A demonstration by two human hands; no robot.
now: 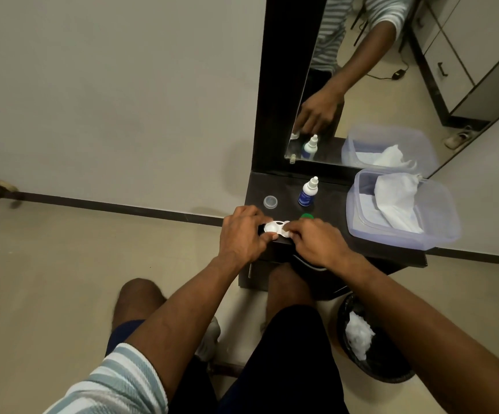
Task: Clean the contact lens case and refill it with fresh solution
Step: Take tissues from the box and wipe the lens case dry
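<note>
White contact lens case (275, 228) is sitting at the near-left corner of the dark desk (331, 201), right at the front edge, both hands on it. Left hand (243, 234) is curling over the case's left end, fingers pinching it from that side. Right hand (316, 239) is gripping the right end, fingertips bent down on the case; can't tell whether that well is capped or open. One round well is showing between the two hands. Green cap (307, 216) is lying just behind the right hand, mostly hidden by it. Clear round cap (270, 202) is resting on the desk near the left edge, behind the left hand. Solution bottle (308, 191), blue label and white nozzle tip, is standing upright toward the back edge, between the clear cap and the tub. Translucent plastic tub (439, 234) is taking up the right side of the desk, white tissues (396, 198) sticking out of it. Mirror (361, 85) is rising from the back edge, reflecting the bottle and tub. Black bin (343, 312) with crumpled white paper is standing on the floor below the desk's right side.
</note>
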